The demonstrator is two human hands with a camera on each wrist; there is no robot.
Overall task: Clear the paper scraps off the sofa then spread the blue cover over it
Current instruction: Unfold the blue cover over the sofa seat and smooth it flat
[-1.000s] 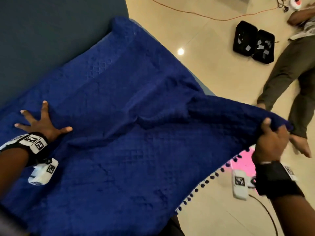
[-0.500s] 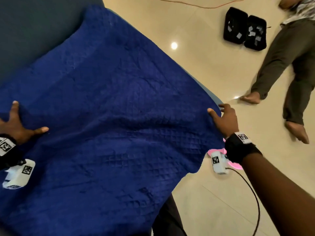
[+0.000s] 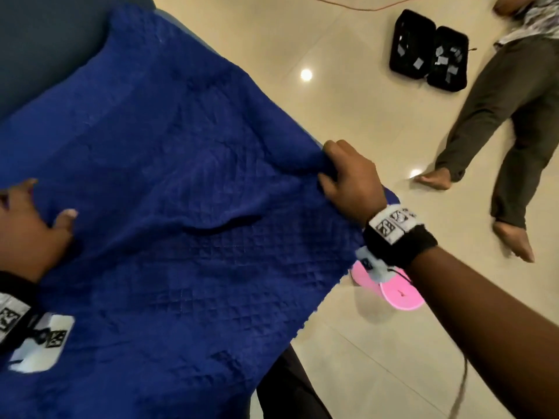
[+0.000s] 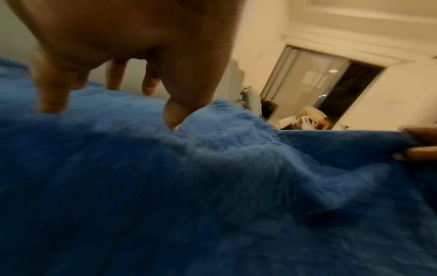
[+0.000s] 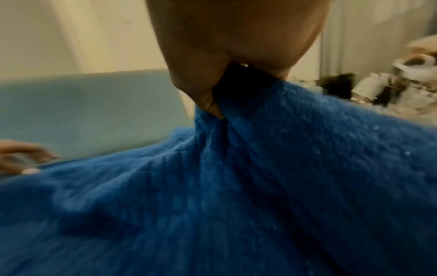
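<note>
Head view, with both wrist views: the blue cover (image 3: 169, 207) lies spread over the seat of the sofa (image 3: 45, 46), its quilted face up, reaching from the dark backrest to the front edge, where it overhangs toward the floor (image 3: 348, 95). The left hand (image 3: 28, 234) rests on the cover at the frame's left edge; in the left wrist view its fingers (image 4: 53, 93) point down, spread apart, with the tips touching the fabric (image 4: 212, 186) and gripping nothing. The right hand (image 3: 351, 179) holds the cover's outer edge near the sofa's front corner; in the right wrist view the thumb and fingers (image 5: 208, 100) are clamped together on a gathered fold of cloth (image 5: 236, 177), from which creases radiate. A shallow ridge of slack fabric runs between the two hands. Beside the sofa, a pair of pink slippers (image 3: 399, 294) lies on the floor just below the right wrist, partly hidden by the wrist-worn camera (image 3: 373, 267). Farther out, an open black case (image 3: 429, 58) holding small pale pieces stands on the tiles, well apart from the sofa. A second person's legs (image 3: 499, 122), barefoot, occupy the right of the frame near the case, and an orange cable (image 3: 378, 7) crosses the floor at the top.
</note>
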